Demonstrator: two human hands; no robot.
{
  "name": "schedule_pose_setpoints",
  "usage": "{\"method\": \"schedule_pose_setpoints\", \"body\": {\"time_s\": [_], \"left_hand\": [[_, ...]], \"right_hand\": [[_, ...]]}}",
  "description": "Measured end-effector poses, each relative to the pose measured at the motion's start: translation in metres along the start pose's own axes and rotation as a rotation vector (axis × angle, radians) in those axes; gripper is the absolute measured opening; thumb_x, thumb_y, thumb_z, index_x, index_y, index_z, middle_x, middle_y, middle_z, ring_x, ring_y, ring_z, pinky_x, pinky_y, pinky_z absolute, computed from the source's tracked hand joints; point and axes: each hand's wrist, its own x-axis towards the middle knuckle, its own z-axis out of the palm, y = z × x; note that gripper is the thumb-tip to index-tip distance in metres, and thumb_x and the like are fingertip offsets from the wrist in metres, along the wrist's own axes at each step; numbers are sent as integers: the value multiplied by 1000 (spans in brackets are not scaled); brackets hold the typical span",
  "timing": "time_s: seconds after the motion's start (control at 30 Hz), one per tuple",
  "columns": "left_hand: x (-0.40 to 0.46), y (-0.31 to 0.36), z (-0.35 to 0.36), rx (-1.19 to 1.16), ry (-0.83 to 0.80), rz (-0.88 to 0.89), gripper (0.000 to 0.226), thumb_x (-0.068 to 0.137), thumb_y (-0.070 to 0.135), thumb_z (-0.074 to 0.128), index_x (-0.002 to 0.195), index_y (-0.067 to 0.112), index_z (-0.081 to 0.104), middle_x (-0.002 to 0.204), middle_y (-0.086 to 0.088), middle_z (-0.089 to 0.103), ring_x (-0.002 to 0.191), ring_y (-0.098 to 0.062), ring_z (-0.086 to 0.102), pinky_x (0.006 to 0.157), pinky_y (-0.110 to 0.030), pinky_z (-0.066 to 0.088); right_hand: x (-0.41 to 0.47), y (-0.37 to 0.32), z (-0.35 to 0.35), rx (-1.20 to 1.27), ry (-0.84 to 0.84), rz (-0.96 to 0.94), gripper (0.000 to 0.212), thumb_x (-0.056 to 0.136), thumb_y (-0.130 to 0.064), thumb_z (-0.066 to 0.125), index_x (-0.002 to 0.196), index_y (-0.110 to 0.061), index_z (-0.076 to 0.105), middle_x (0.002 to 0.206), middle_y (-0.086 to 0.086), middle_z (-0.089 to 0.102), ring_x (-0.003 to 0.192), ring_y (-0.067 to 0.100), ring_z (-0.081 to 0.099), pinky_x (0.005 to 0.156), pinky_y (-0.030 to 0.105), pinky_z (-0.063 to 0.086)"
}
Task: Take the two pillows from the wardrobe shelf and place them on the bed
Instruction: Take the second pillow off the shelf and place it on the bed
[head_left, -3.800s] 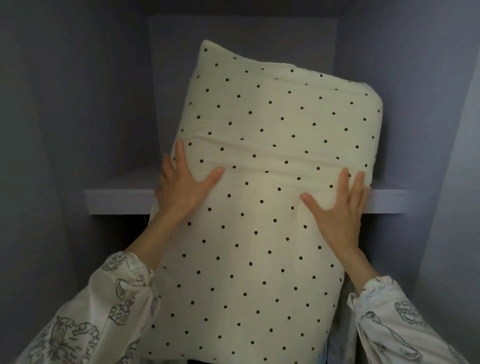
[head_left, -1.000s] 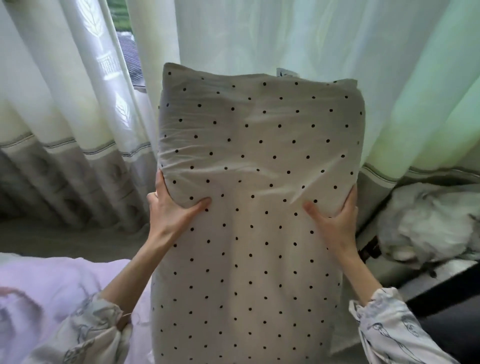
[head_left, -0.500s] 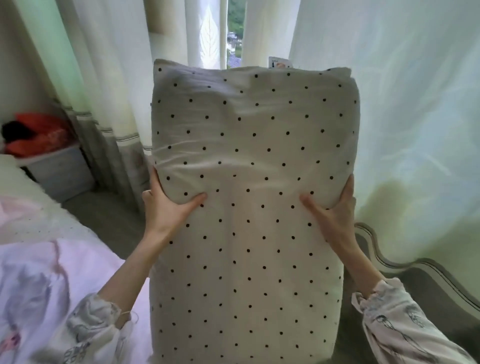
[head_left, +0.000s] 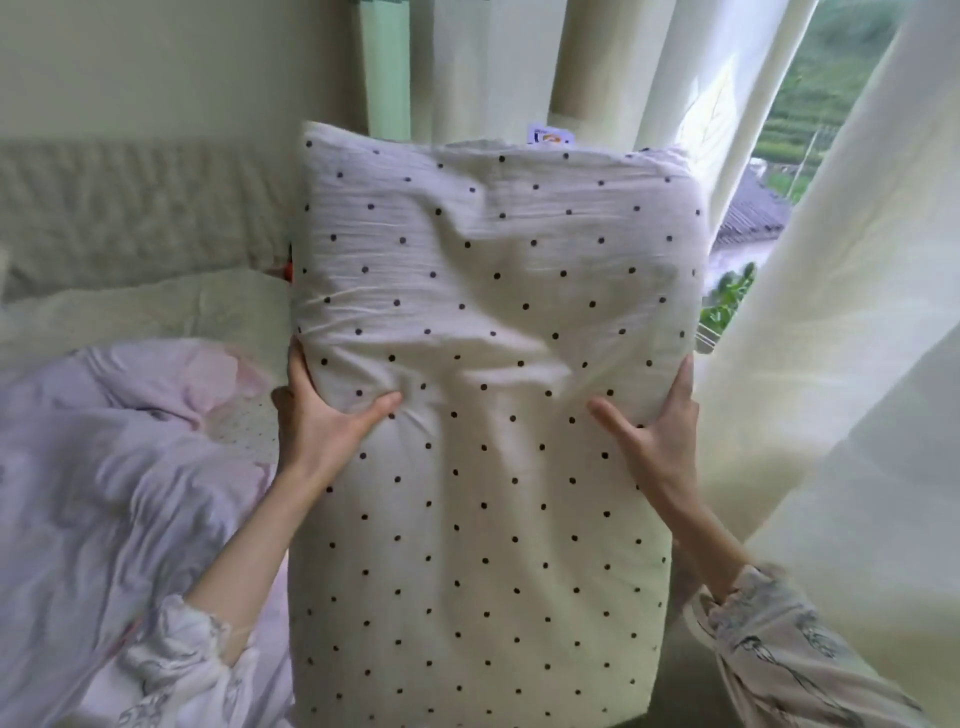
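on the far left is the bed (head_left: 78, 493), with a soft purple blanket (head_left: 130, 441) bunched up on it. a pale spotted pillow (head_left: 145, 306) already lies at the top of the bed, by the padded headboard (head_left: 130, 208). i cannot tell if it is one of the two from the wardrobe.

next comes the left hand (head_left: 322, 421). its thumb presses into the front of the dotted pillow (head_left: 493, 389) and its fingers wrap round the left edge, so it is gripping the pillow. the pillow stands tall in the air in the middle, held up in front of the person, beside the bed and not on it yet. a small tag pokes up at its top edge.

the right hand (head_left: 660, 436) grips the other edge the same way, thumb on the front and fingers curled behind.

on the right hang the white curtains (head_left: 831, 364), just beside the pillow, with the window (head_left: 831, 104) behind them.

what could go wrong? the pillow is big and hides a lot of what is ahead, so the person might bump the bed. if it swings right, it could catch the curtain and pull it. if it is let go too soon, it could fall in the gap by the bed and land on the floor. it could also land on the lumpy blanket and roll off.
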Motion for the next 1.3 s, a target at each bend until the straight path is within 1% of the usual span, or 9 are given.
{"method": "schedule_pose_setpoints", "body": {"time_s": [0.23, 0.33, 0.47, 0.57, 0.73, 0.9, 1.07, 1.2, 1.3], "left_hand": [[70, -26, 6, 54, 251, -70, 127, 38, 57, 85, 142, 38, 13, 143, 0, 35, 130, -14, 35, 97, -23, 28], [101, -34, 15, 94, 369, -130, 126, 43, 50, 87, 143, 36, 12, 142, -1, 33, 130, -16, 34, 97, -22, 26], [140, -41, 28, 94, 448, -206, 125, 47, 46, 87, 144, 35, 8, 146, -2, 28, 132, -15, 31, 99, -24, 25], [167, -44, 34, 84, 519, -193, 124, 51, 40, 87, 146, 31, 7, 150, 7, 27, 129, -4, 30, 101, -22, 24], [227, -53, 29, 128, 639, -252, 123, 54, 41, 86, 146, 28, 5, 152, 5, 23, 137, -10, 26, 112, -30, 22], [312, -76, 18, 163, 694, -276, 123, 54, 42, 86, 146, 29, 6, 151, 1, 26, 135, -14, 30, 108, -28, 25], [428, -109, 3, 220, 701, -391, 118, 54, 48, 83, 143, 40, 6, 139, -10, 28, 126, -31, 39, 102, -42, 35], [516, -132, -10, 218, 709, -385, 119, 51, 51, 84, 142, 43, 8, 137, -13, 31, 122, -32, 42, 96, -41, 37], [577, -143, -14, 197, 677, -355, 122, 46, 55, 84, 140, 44, 7, 133, -10, 33, 117, -29, 45, 90, -36, 40]], "right_hand": [[115, 16, 99, 71, -249, -100, 114, 66, -51, 76, 150, -19, 5, 152, 8, 25, 138, 17, 24, 106, 25, 19], [165, 19, 144, 109, -337, -113, 107, 67, -43, 79, 148, -19, 13, 141, 10, 37, 130, 21, 35, 103, 28, 30], [223, 16, 198, 135, -438, -107, 102, 61, -52, 74, 143, -28, 19, 130, 9, 45, 115, 16, 41, 99, 36, 39], [264, 9, 240, 175, -500, -149, 105, 59, -54, 73, 145, -31, 17, 134, 5, 44, 107, -2, 36, 99, 31, 36], [323, -8, 323, 199, -580, -204, 107, 65, -51, 77, 147, -32, 10, 131, -4, 37, 124, 11, 35, 99, 27, 28], [375, -25, 413, 234, -622, -226, 108, 58, -59, 72, 146, -32, 13, 130, -5, 39, 125, 15, 37, 93, 30, 30], [433, -40, 516, 245, -603, -229, 108, 62, -55, 75, 147, -32, 12, 140, -1, 38, 120, 8, 35, 94, 29, 29], [480, -57, 587, 227, -612, -243, 107, 62, -56, 76, 146, -31, 14, 139, 0, 40, 106, 4, 33, 90, 29, 31], [518, -65, 631, 226, -597, -235, 108, 62, -55, 76, 146, -31, 14, 137, 3, 41, 110, 12, 39, 89, 31, 33]]}}
